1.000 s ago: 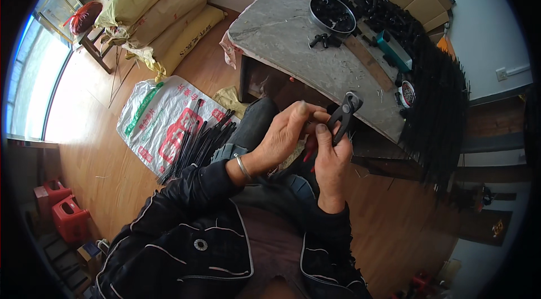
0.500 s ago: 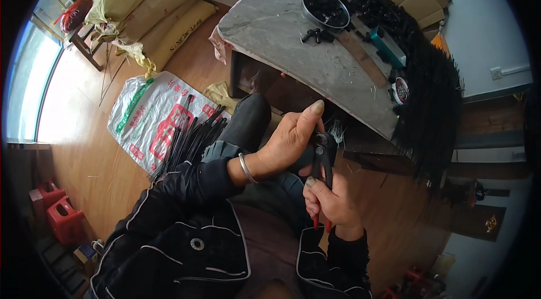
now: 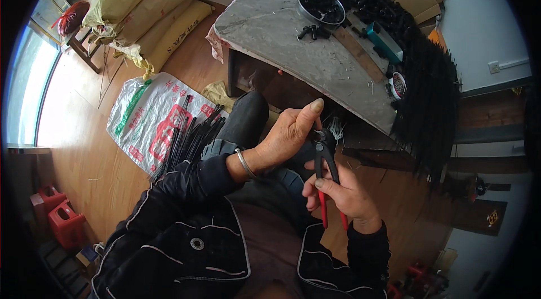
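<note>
My right hand grips a pair of pincers with a dark head and red handle ends. Its handles are spread apart, and the head points up and away from me. Just left of the pincers' head is my left hand, thumb stretched upward and the other fingers curled out of sight. Its fingertips lie close to the jaws. Whatever they pinch is hidden behind the hand. Both hands are over my lap, short of the table's near edge.
A grey table bears a round metal tin of black parts, a wooden strip, a teal box and a heap of long black strands. More black rods lie on a white sack at left, near stacked yellow sacks.
The pincers' handles have opened wider, and my right hand has shifted slightly right with its fingers loosened. My left hand stays nearly in place.
</note>
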Demonstrator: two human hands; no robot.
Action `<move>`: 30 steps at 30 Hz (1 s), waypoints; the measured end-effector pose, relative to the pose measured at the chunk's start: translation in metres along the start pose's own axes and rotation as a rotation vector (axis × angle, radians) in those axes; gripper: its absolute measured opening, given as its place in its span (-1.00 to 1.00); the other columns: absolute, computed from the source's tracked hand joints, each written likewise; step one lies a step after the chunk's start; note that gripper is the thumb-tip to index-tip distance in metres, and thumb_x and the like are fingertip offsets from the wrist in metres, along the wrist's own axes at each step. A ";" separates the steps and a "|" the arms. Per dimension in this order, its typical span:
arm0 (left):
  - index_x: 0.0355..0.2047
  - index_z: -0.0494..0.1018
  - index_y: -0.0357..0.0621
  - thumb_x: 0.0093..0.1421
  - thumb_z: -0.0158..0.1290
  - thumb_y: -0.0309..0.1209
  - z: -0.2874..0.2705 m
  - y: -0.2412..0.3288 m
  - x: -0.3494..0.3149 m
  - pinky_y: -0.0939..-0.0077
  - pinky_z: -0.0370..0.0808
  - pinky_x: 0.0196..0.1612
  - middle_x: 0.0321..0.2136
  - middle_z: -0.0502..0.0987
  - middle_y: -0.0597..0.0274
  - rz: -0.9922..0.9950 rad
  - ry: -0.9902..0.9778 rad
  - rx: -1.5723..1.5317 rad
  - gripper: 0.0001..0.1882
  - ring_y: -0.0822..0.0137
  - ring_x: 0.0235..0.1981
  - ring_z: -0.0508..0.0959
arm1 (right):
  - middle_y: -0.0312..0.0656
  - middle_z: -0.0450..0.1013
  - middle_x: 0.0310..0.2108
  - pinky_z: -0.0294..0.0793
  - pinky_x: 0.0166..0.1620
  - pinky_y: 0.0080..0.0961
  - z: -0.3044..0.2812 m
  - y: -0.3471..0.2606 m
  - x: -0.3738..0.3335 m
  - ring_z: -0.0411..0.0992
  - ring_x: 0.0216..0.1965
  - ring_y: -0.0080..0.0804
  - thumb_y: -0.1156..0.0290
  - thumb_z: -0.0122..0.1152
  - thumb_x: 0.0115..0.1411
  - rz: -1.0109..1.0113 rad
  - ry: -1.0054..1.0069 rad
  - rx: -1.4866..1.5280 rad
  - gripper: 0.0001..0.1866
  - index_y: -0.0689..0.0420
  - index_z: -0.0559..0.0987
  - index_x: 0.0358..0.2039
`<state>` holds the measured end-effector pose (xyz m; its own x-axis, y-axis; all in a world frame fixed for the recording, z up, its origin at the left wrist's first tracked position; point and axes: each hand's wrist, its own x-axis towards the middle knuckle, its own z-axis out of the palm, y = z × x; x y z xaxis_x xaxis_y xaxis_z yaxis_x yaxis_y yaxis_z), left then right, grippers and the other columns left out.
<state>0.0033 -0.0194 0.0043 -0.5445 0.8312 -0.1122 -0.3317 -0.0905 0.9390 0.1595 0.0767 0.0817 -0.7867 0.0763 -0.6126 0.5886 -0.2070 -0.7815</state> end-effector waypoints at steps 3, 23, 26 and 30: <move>-0.48 0.42 -0.23 0.35 -0.27 0.16 0.001 -0.001 0.000 0.63 0.22 -0.51 -0.65 0.29 0.38 0.010 0.019 -0.002 -0.34 0.56 -0.61 0.24 | -0.04 0.46 -0.35 0.59 -0.31 -0.41 -0.001 -0.001 -0.001 0.50 -0.44 -0.37 0.48 -0.04 0.31 0.021 -0.005 -0.022 -0.61 0.37 0.24 0.10; -0.49 0.43 -0.25 0.35 -0.28 0.16 0.004 0.001 0.001 0.61 0.24 -0.49 -0.64 0.31 0.36 0.004 0.003 0.043 -0.32 0.54 -0.58 0.27 | 0.01 0.47 -0.24 0.60 -0.22 -0.35 -0.001 0.005 0.003 0.54 -0.35 -0.29 0.48 -0.07 0.33 -0.019 -0.044 0.051 -0.59 0.35 0.20 0.14; -0.49 0.42 -0.25 0.35 -0.28 0.17 0.005 0.001 0.001 0.61 0.24 -0.49 -0.65 0.31 0.36 -0.001 0.000 0.017 -0.32 0.53 -0.58 0.27 | -0.02 0.45 -0.27 0.61 -0.21 -0.34 0.002 0.009 0.005 0.53 -0.37 -0.31 0.49 -0.07 0.32 -0.040 -0.031 0.114 -0.59 0.34 0.21 0.14; -0.56 0.43 -0.31 0.33 -0.26 0.19 0.005 0.000 0.002 0.53 0.30 -0.44 -0.69 0.31 0.32 -0.016 0.013 0.024 -0.26 0.48 -0.55 0.30 | -0.07 0.43 -0.30 0.61 -0.22 -0.32 -0.006 0.020 0.007 0.51 -0.38 -0.33 0.52 -0.07 0.30 -0.048 -0.073 0.101 -0.59 0.33 0.21 0.13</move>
<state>0.0063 -0.0151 0.0061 -0.5495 0.8252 -0.1311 -0.3216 -0.0641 0.9447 0.1664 0.0786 0.0614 -0.8274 0.0178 -0.5613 0.5306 -0.3025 -0.7918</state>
